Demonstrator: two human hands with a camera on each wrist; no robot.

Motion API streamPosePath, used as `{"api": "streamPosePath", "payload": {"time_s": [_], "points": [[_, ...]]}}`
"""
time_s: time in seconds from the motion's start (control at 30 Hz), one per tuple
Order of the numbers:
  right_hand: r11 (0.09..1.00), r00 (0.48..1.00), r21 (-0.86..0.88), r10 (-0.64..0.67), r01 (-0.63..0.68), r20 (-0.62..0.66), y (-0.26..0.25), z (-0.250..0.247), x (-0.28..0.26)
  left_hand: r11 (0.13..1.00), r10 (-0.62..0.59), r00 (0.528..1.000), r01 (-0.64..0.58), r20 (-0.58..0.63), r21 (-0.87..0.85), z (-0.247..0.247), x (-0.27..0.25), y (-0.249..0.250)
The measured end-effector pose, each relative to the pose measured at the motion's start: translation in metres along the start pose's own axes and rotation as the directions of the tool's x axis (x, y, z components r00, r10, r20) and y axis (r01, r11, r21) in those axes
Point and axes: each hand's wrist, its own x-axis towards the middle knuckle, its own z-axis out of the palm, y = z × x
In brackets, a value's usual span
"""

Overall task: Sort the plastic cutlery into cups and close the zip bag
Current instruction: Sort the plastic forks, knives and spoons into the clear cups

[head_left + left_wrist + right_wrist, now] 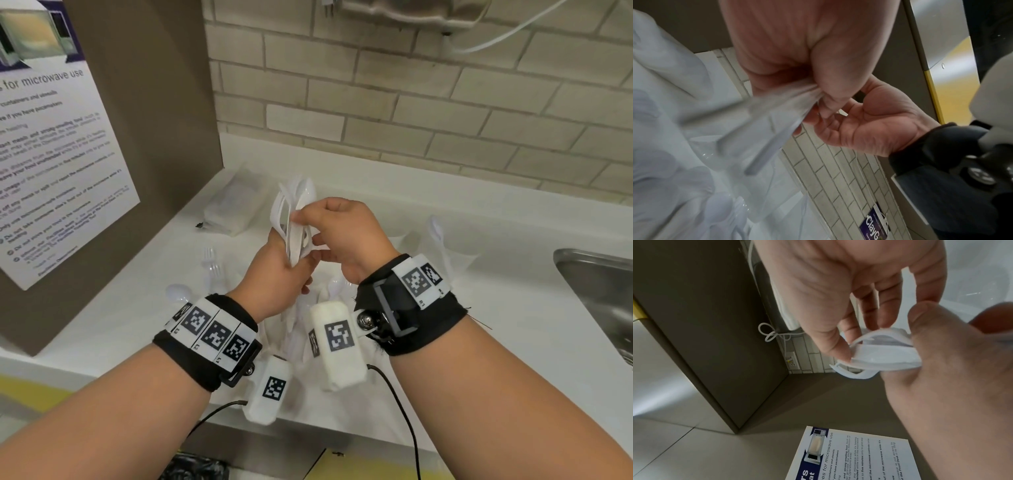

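Above the white counter [394,205], my left hand [294,270] grips a bundle of white plastic cutlery [294,222] by the handles, heads pointing up. My right hand [308,222] pinches a piece in that bundle between thumb and forefinger; the right wrist view shows the pinch on the white cutlery [885,356]. In the left wrist view the cutlery handles [777,113] stick out of my curled left hand [824,91]. The clear zip bag [233,205] lies at the back left. A clear cup [455,260] holding a spoon [436,229] stands right of my hands.
Loose forks [210,263] and a spoon [178,293] lie on the counter left of my hands, with more cutlery hidden under my wrists. A brown cabinet side [154,137] with a microwave notice [51,171] stands left. A steel sink [599,291] is at the right.
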Motion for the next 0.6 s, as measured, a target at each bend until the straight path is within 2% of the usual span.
{"api": "streamPosePath", "payload": {"time_s": [0.2, 0.3, 0.4, 0.5, 0.53, 0.6], "points": [[0.993, 0.99, 0.018, -0.118, 0.12, -0.08, -0.003, -0.004, 0.004, 0.997, -0.072, 0.997, 0.072, -0.002, 0.032, 0.002, -0.002, -0.003], [0.976, 0.966, 0.023, -0.211, 0.217, -0.15, -0.009, -0.006, 0.007, 0.991, -0.082, 0.997, 0.082, 0.003, 0.102, 0.003, -0.002, -0.007], [0.926, 0.895, 0.031, -0.355, 0.377, -0.272, -0.026, -0.011, 0.006, 0.984, -0.097, 0.995, 0.094, 0.017, 0.155, 0.002, -0.001, -0.013], [0.832, 0.824, 0.174, -0.449, 0.526, -0.345, -0.048, -0.019, 0.0, 0.974, -0.128, 0.992, 0.125, 0.004, 0.19, 0.002, 0.002, -0.014], [0.825, 0.822, 0.181, -0.46, 0.535, -0.336, -0.05, -0.02, 0.001, 0.97, -0.128, 0.992, 0.129, -0.015, 0.208, 0.001, 0.004, -0.014], [0.889, 0.877, 0.092, -0.417, 0.448, -0.24, -0.044, -0.015, 0.006, 0.959, -0.127, 0.99, 0.138, -0.056, 0.246, 0.001, 0.009, -0.012]]}}
